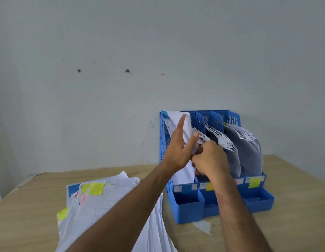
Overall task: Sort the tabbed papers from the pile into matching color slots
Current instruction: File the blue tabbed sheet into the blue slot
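A blue plastic file rack (187,210) with several upright slots stands against the wall on the right of the table. Its front labels carry coloured tabs: blue, orange (210,186), a partly hidden pink one, and yellow-green (254,182). My left hand (178,148) lies flat with straight fingers against a white sheet with a blue tab (178,122) standing in the leftmost slot. My right hand (210,159) is curled at the mouth of the first two slots, pinching the papers' edges. The pile of tabbed papers (107,206) lies to the left.
The wooden table (294,224) meets a pale wall behind. Papers in the other slots bend forward. The pile shows yellow-green tabs (96,188) and pink ones, and my left forearm crosses over it. A white scuff marks the table in front of the rack.
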Tool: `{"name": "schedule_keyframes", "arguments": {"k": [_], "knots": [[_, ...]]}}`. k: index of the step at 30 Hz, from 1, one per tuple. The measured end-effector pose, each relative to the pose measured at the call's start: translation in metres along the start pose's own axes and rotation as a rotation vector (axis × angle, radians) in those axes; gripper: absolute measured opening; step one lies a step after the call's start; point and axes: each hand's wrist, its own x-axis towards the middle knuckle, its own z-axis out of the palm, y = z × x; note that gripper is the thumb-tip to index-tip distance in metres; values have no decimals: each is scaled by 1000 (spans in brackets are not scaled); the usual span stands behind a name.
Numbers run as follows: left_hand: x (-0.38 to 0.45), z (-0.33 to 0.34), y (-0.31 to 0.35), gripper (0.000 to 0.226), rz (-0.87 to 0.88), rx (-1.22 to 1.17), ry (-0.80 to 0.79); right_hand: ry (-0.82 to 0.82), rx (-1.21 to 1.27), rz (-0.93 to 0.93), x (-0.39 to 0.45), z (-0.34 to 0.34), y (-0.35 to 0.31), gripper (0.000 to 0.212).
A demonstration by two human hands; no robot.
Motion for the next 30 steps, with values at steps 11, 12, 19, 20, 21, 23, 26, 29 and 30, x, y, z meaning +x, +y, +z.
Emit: {"name": "schedule_keyframes", "arguments": {"k": [11,12,19,20,21,23,26,29,30], "knots": [[-25,-7,-29,54,-163,131,-152,-78,-70,66,10,3,11,38],[-24,-9,-28,53,-199,126,-183,-95,-70,67,10,4,11,38],[-20,-24,-9,31,-381,-84,-265,-96,4,-43,3,8,0,32],[-22,-27,-7,33,-349,-104,-227,-80,17,-72,2,8,-2,33],[-23,-31,-5,35,-309,-113,-179,-49,19,-100,0,9,-6,37],[-24,-38,-1,42,-219,-79,-64,37,0,-126,-2,10,-9,43],[-16,-47,6,59,-101,20,6,68,-14,-78,-3,9,-9,50],[9,-45,9,61,-61,111,-120,32,-35,-53,-6,7,-8,69],[19,-44,10,63,-97,133,-165,38,-33,-53,-6,8,-8,76]]}}
